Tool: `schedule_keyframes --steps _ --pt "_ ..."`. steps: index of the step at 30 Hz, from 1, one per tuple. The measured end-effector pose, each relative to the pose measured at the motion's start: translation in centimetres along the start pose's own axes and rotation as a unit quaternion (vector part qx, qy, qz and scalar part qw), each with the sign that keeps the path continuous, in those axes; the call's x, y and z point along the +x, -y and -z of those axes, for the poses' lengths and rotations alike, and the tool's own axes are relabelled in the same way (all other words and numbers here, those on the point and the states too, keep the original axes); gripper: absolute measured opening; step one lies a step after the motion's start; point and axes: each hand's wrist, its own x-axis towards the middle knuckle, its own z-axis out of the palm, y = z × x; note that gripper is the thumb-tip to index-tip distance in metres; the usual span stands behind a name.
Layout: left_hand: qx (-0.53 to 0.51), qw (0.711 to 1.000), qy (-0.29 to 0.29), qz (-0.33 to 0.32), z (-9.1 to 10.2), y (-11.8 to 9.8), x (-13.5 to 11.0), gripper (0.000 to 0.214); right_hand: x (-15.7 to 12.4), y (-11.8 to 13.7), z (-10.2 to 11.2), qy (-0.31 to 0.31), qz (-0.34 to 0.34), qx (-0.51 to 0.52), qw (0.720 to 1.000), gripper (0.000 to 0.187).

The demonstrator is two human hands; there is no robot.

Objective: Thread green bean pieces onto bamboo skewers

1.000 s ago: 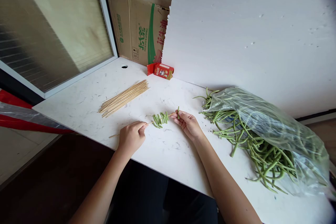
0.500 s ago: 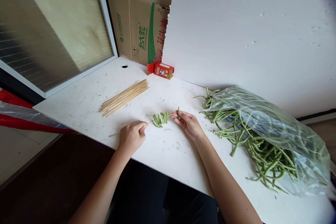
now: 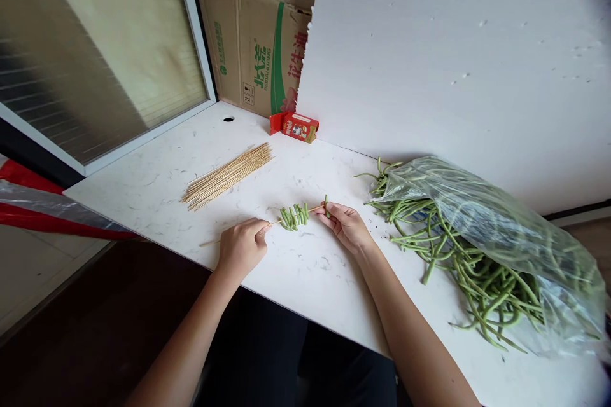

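My left hand [image 3: 243, 247] is closed around a thin wooden skewer [image 3: 275, 222], whose tail end sticks out to the left past the fist. Several folds of green bean [image 3: 294, 217] are threaded along the skewer between my two hands. The fingers of my right hand [image 3: 347, 226] pinch a green bean end [image 3: 326, 203] at the right tip of the skewer. Part of that bean is hidden by the fingers. To the right, long green beans [image 3: 496, 292] spill out of a clear plastic bag [image 3: 477, 203].
A bundle of bamboo skewers [image 3: 228, 177] lies on the white table [image 3: 296, 286] beyond my left hand. Behind it are a small red box [image 3: 300, 128] and a cardboard carton [image 3: 252, 51]. A white panel [image 3: 429, 51] stands along the back, and a framed glass pane [image 3: 119, 44] at left.
Both hands keep nearly the same pose on the skewer and bean. The whole view has shifted very slightly.
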Motion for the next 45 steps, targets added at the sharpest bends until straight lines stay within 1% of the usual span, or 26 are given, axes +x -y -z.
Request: schedule_keyframes --steps 11,24,29,37,45 --pt "0.010 1.000 -0.002 -0.002 -0.16 0.12 -0.05 0.027 0.01 -0.16 -0.07 -0.001 0.003 -0.007 1.000 0.033" --pt "0.004 1.000 -0.006 -0.012 -0.16 0.23 -0.08 0.026 -0.10 -0.01 -0.17 -0.011 -0.010 0.004 1.000 0.036" --pt "0.001 1.000 -0.008 -0.015 -0.15 0.20 -0.07 0.029 -0.16 0.00 -0.03 -0.014 0.000 -0.012 1.000 0.036" --pt "0.003 1.000 -0.007 -0.017 -0.12 0.19 -0.06 0.028 -0.29 0.07 0.46 0.005 0.014 -0.047 0.999 0.035" --pt "-0.002 1.000 -0.007 -0.016 -0.15 0.20 -0.01 0.028 -0.46 -0.21 -0.09 -0.005 0.044 -0.051 0.998 0.035"
